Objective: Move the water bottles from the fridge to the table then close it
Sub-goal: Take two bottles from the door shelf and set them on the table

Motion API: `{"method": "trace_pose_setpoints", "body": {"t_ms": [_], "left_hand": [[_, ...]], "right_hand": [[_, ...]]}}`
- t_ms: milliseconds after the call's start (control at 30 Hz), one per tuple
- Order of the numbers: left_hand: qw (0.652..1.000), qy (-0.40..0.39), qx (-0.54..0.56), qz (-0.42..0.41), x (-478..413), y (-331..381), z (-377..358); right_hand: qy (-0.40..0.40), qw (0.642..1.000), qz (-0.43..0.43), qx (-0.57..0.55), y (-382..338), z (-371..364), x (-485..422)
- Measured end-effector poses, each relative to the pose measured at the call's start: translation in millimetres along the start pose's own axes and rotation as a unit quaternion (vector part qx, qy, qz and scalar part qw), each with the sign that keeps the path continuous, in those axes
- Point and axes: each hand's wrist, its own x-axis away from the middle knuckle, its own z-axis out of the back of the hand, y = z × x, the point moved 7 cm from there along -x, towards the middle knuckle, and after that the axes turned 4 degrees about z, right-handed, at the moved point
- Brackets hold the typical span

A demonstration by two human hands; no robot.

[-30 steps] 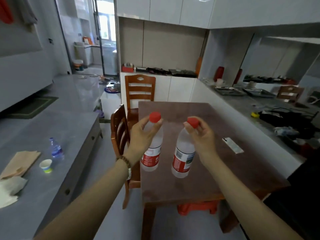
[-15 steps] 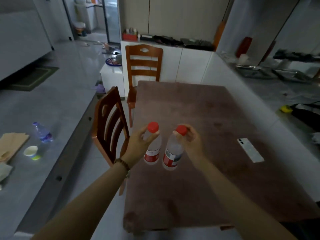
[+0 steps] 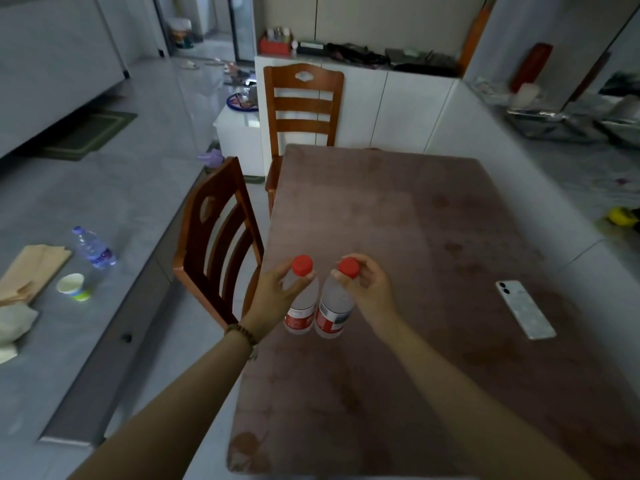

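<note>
Two clear water bottles with red caps and red labels stand side by side near the left edge of the brown table point(image 3: 433, 209). My left hand point(image 3: 273, 297) grips the neck of the left bottle point(image 3: 304, 311) just under its cap. My right hand point(image 3: 369, 289) pinches the neck of the right bottle point(image 3: 334, 311) below its cap. Both bottle bases look low on the tabletop; I cannot tell whether they touch it. The fridge is not in view.
A white phone point(image 3: 524, 309) lies on the table at the right. One wooden chair point(image 3: 218, 244) stands at the table's left side, another chair point(image 3: 303, 109) at its far end. The grey counter on the left holds a small bottle point(image 3: 92, 249) and a paper cup point(image 3: 72, 286).
Both hands have carried the bottles forward and down over the table. The view has tilted down, and the bottles now sit lower, close together near the table's left edge.
</note>
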Motion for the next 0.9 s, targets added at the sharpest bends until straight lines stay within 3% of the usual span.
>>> {"method": "trace_pose_setpoints", "body": {"t_ms": [333, 533, 900], "left_hand": [[0.997, -0.06, -0.056, 0.006, -10.3, -8.8, 2.9], [0.983, -0.111, -0.143, 0.023, -13.1, -19.6, 2.0], [0.974, -0.166, -0.139, 0.065, -15.4, -28.2, 4.3]], "right_hand": [[-0.044, 0.998, 0.0, 0.048, 2.4, -9.3, -1.9], [-0.127, 0.984, -0.093, 0.08, 29.2, -5.1, 5.3], [-0.092, 0.99, -0.081, 0.077, 29.3, -6.7, 10.3]]}}
